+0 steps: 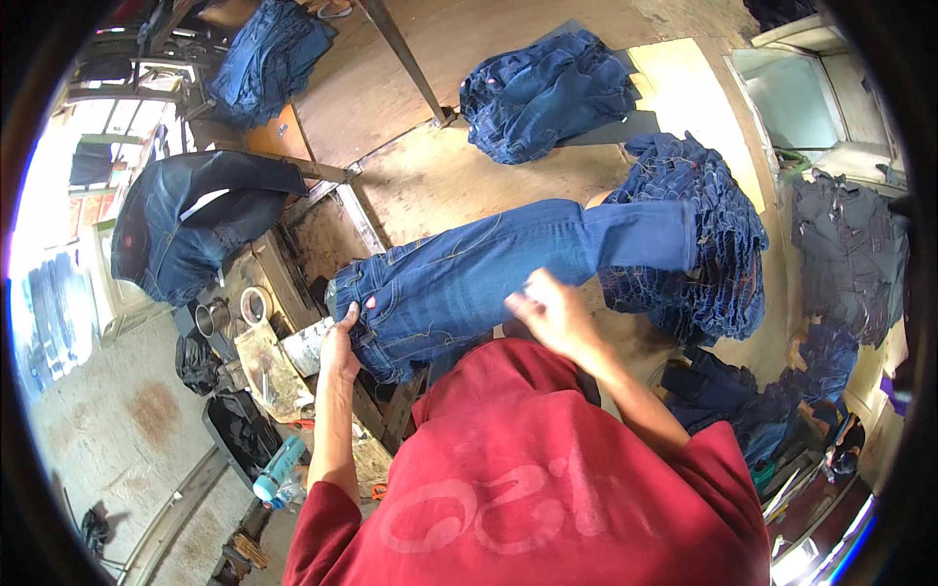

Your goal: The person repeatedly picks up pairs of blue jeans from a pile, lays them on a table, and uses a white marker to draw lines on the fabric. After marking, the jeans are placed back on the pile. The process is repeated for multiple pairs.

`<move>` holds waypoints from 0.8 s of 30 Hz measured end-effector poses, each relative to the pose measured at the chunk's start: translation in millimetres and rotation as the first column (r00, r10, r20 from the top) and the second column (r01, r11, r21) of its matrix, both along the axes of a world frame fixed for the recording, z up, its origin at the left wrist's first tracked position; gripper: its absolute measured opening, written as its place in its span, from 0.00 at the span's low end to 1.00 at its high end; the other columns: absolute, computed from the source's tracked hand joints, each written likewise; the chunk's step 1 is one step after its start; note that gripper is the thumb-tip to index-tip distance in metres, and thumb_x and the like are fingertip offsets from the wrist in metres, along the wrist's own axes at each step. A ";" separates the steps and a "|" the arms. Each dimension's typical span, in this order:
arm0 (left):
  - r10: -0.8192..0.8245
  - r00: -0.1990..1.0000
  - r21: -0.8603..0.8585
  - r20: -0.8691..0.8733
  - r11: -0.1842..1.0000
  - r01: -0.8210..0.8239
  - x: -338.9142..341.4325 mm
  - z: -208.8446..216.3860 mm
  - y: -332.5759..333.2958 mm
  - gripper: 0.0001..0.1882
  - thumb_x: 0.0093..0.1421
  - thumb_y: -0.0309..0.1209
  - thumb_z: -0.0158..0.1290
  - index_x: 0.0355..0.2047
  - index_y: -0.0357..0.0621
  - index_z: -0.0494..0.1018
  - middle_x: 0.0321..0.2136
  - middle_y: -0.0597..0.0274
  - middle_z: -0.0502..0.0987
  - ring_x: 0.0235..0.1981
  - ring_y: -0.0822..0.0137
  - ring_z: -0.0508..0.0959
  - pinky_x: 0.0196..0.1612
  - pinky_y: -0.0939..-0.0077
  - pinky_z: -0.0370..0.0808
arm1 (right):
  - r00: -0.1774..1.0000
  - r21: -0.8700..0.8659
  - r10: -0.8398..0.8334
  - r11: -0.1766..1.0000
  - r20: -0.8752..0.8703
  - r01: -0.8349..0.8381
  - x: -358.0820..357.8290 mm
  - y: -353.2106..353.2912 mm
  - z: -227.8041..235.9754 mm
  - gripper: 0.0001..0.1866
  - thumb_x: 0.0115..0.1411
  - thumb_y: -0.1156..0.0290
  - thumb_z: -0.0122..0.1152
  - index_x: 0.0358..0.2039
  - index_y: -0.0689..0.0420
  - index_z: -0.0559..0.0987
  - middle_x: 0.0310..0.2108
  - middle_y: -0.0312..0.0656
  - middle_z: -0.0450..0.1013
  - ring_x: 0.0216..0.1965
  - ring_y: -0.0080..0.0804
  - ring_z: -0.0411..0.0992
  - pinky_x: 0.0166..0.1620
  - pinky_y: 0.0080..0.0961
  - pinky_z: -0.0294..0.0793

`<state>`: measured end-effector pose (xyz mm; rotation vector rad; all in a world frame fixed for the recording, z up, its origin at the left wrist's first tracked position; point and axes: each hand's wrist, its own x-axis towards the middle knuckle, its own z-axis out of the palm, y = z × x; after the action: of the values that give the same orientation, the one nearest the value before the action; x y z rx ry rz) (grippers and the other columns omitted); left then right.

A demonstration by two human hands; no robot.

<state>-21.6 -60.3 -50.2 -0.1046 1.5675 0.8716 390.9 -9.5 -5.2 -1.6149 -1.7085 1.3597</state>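
A pair of blue jeans (469, 269) stretches across in front of me, its waist at the left and its leg ends at the right. My left hand (341, 344) grips the waist end, thumb on top near a small red-and-white tag. Over the near edge of the legs is my right hand (553, 314), its fingers bent and blurred by motion; whether it touches the denim I cannot tell. Under the leg ends at the right stands a tall pile of folded denim pieces (699, 254) with frayed edges.
Another denim heap (547, 93) lies on the far table (430, 181). Dark jeans (200, 225) hang over a support at the left, beside a tape roll (256, 305) and a metal cup (210, 317). A metal leg (405, 59) rises from the table. Dark garments (845, 254) are at far right.
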 end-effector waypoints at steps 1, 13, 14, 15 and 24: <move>0.026 0.999 0.029 -0.031 0.999 -0.025 -9.4 -0.9 -1.7 0.21 0.75 0.38 0.59 0.61 0.38 0.78 0.53 0.53 0.86 0.51 0.54 0.87 0.56 0.48 0.84 | 0.992 0.030 -0.051 0.998 0.119 0.048 21.5 6.2 -4.6 0.22 0.72 0.51 0.68 0.37 0.58 0.74 0.27 0.50 0.81 0.29 0.52 0.83 0.32 0.45 0.78; -0.155 0.110 0.098 -0.982 0.083 0.992 151.5 33.5 124.9 0.18 0.55 0.35 0.76 0.42 0.43 0.83 0.41 0.56 0.83 0.45 0.50 0.83 0.53 0.59 0.80 | 0.845 0.151 -0.524 0.848 0.103 0.508 72.2 5.5 -21.3 0.10 0.78 0.65 0.59 0.50 0.58 0.77 0.32 0.51 0.79 0.29 0.41 0.77 0.35 0.38 0.75; -0.146 0.071 0.068 -0.987 0.026 0.997 166.2 21.2 131.4 0.20 0.54 0.39 0.77 0.42 0.44 0.83 0.38 0.56 0.81 0.45 0.50 0.81 0.52 0.58 0.79 | 0.846 0.150 -0.500 0.865 0.187 0.478 59.8 4.1 -19.0 0.08 0.77 0.67 0.60 0.51 0.56 0.77 0.31 0.50 0.80 0.27 0.43 0.79 0.32 0.40 0.75; -0.138 0.060 0.056 -0.989 0.038 0.998 168.8 10.2 138.5 0.21 0.53 0.40 0.77 0.42 0.43 0.82 0.38 0.56 0.81 0.45 0.50 0.81 0.52 0.58 0.79 | 0.866 0.178 -0.473 0.877 0.161 0.446 47.6 2.3 -16.3 0.09 0.76 0.67 0.61 0.51 0.56 0.77 0.30 0.50 0.80 0.26 0.43 0.79 0.31 0.40 0.75; -0.220 -0.062 -0.048 -0.974 -0.071 0.996 87.5 -4.6 156.5 0.34 0.51 0.49 0.77 0.52 0.42 0.83 0.46 0.54 0.83 0.52 0.50 0.82 0.59 0.56 0.79 | 0.851 0.167 -0.524 0.840 0.006 0.516 -44.2 -23.0 1.1 0.11 0.70 0.75 0.69 0.51 0.59 0.81 0.32 0.48 0.85 0.28 0.42 0.84 0.33 0.36 0.82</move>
<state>65.9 96.1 -54.8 2.2018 1.3156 0.4253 346.7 -32.5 -4.0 -1.8498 -1.2247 0.8939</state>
